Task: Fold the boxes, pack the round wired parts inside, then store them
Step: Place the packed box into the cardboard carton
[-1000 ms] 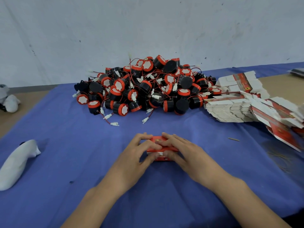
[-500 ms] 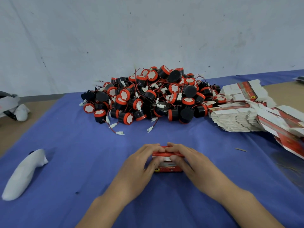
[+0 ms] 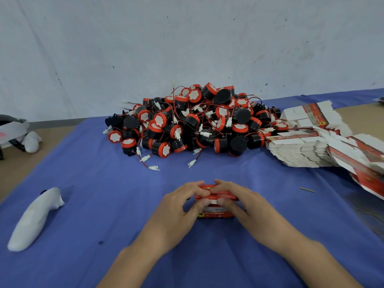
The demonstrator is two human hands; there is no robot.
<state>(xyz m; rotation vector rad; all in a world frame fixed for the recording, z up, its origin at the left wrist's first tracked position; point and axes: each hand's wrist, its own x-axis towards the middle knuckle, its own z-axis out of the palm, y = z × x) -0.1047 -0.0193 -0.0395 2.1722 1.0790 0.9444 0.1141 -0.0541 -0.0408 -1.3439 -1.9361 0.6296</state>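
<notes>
— What's inside the red box [image 3: 215, 214]?
— Can't tell. The left hand [image 3: 178, 206] and right hand [image 3: 242, 201] cover its top, fingers curled over the lid.
— The print on its front?
— Too small to read.
— The flat box blanks [image 3: 301, 150]?
— The fanned-out ones run off the right edge.
— And far left?
— A white and grey object [image 3: 12, 129], cut by the left edge; I can't name it. In the pile of round wired parts [image 3: 193, 123], the lower ones are buried.
</notes>
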